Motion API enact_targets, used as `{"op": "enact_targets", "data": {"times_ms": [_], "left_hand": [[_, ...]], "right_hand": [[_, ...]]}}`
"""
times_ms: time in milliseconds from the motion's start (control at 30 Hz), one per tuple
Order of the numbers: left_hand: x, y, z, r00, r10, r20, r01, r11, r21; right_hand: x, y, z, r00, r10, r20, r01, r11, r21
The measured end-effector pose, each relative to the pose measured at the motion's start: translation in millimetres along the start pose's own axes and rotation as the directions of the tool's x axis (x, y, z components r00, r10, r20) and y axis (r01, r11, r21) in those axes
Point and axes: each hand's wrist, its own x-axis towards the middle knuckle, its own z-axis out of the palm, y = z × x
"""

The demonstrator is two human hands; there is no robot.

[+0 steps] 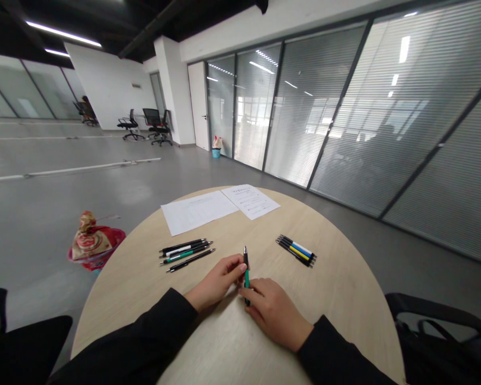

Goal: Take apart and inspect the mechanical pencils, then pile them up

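Both hands meet over the near middle of the round wooden table (344,299), on a black pen with a green section (246,277). The pen points away from me, its metal tip at the far end. My left hand (220,279) pinches its upper part between thumb and fingers. Lower down, my right hand (273,310) grips the near end, its fingers closed. To the left lies a loose group of several pens (186,254), black, white and green. On the right, a tidy row of pens (296,250) shows white, blue, yellow and black barrels.
Two printed sheets of paper (200,211) lie at the table's far edge. A pink bin with bags (94,246) stands on the floor at left. Black chairs flank the table, one at right (436,315). Glass partitions with blinds (304,107) run behind.
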Motion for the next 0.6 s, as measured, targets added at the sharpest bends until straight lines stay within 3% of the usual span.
{"op": "enact_targets", "data": {"times_ms": [267, 600], "left_hand": [[0.8, -0.9, -0.9, 1.0, 0.002, -0.011, -0.001, 1.0, 0.029], [2.2, -0.9, -3.4, 0.995, -0.013, -0.099, 0.014, 1.0, 0.01]], "right_hand": [[1.1, 1.2, 2.2, 1.0, -0.006, 0.012, 0.006, 0.999, -0.038], [0.7, -2.6, -5.9, 1.0, 0.014, -0.002, -0.014, 0.998, 0.068]]}}
